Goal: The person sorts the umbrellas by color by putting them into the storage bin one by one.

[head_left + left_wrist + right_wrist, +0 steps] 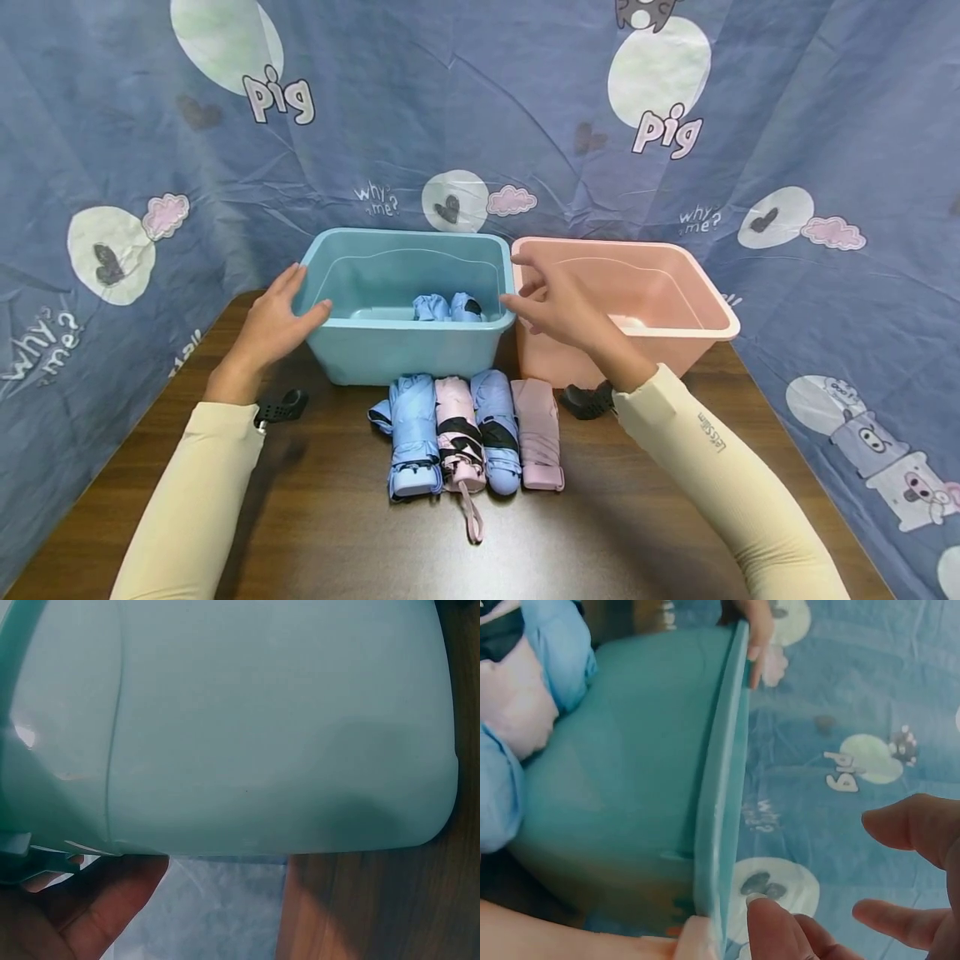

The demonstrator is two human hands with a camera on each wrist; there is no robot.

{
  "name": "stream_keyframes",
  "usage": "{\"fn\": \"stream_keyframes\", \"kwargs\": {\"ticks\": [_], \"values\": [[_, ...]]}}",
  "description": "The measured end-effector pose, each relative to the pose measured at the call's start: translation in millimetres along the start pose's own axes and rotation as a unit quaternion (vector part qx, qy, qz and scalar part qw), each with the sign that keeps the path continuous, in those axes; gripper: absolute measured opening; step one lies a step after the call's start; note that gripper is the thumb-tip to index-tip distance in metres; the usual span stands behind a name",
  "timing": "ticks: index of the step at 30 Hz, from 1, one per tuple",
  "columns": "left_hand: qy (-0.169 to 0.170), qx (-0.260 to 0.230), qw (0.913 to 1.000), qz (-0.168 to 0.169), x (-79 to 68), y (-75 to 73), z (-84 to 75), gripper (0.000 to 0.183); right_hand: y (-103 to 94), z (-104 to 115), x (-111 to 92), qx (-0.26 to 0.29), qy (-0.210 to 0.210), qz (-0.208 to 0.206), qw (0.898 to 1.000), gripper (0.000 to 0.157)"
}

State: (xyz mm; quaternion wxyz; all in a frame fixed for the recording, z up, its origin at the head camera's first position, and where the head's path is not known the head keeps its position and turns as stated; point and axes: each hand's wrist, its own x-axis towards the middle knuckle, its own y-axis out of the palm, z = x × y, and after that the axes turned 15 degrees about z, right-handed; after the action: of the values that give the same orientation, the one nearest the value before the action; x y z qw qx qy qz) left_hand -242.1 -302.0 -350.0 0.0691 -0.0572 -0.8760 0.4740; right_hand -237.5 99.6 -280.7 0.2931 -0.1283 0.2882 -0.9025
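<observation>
Teal bin [405, 354], one: stood toward the back edge of the tabletop [540, 542], left of its middle, mouth up. Contents: two light-blue folded bundles [431, 308], side by side near its right end, the right-hand one marked with black.

Peach bin [693, 333], one: toward the back right corner of the tabletop, just beside the teal bin.

Hands, two. Left hand [277, 321]: thumb and fingers spread about the front left corner of the teal bin's rim, thumb over the front edge, fingers along the left end; how firmly it pressed I could not tell. Right hand [555, 308]: thumb and fingers parted, holding nothing, at the teal bin's right end and over the peach bin's near left corner; whether its thumb met the teal rim I could not tell.

Folded umbrellas, four, in a row before the bins, handles toward the front edge of the tabletop. From the left: blue umbrella [414, 425]; pale pink umbrella [456, 408] with black bands and a wrist loop [472, 517]; blue-and-black umbrella [491, 400]; mauve umbrella [537, 425].

Cream sleeves [187, 500], a pair, the right one lettered.

Backdrop [420, 83]: blue printed cloth, behind the tabletop.
</observation>
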Motion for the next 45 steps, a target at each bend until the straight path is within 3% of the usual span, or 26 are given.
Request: {"fn": "stream_keyframes", "kwargs": {"ticks": [12,19,28,45], "values": [[0.007,0.000,1.0000,-0.005,2.6,-1.3,5.1,0.084,21.4,-21.2,-47.1,-0.058,-0.020,-0.050,0.997,0.049],[0.005,-0.005,1.0000,0.000,1.8,-1.2,5.2,0.084,38.1,-43.8,-63.2,-0.075,-0.047,-0.044,0.995,0.041],[0.011,-0.007,0.9999,-0.001,0.6,1.3,7.5,0.083,50.6,-72.6,-73.6,-0.050,-0.020,-0.034,0.998,0.049],[0.018,-0.008,0.9998,-0.008,4.0,4.6,7.2,0.082,66.7,-115.2,-81.0,-0.049,0.049,-0.062,0.996,0.053]]}}
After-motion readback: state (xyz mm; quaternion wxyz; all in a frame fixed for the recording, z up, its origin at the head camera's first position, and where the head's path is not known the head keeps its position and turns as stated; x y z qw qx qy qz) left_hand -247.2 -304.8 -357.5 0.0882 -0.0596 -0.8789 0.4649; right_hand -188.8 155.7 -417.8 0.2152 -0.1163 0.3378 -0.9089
